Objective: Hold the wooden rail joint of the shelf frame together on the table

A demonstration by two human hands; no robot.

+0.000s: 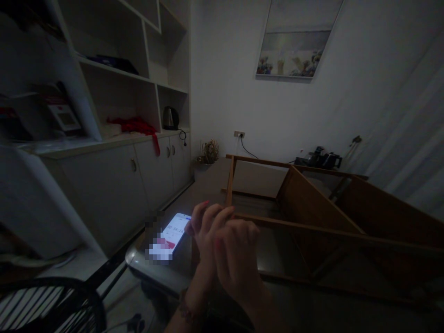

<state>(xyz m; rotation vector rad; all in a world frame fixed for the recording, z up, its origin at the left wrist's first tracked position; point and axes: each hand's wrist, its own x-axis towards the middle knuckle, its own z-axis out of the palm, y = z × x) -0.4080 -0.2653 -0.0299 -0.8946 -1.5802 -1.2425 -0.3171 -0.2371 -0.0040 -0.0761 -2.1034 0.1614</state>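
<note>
Curled fingers on the left hand, and the right hand's bend in close beside them; whether they pinch anything, I can't tell. Just left of the left fingertips, the lit phone lies face up; beyond, rightward, stretches a wooden frame.

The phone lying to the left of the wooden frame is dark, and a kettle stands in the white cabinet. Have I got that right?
Not quite: the phone is lit, not dark, as the head view shows. It does lie to the left of the wooden frame, and a kettle does stand in the white cabinet.
</note>
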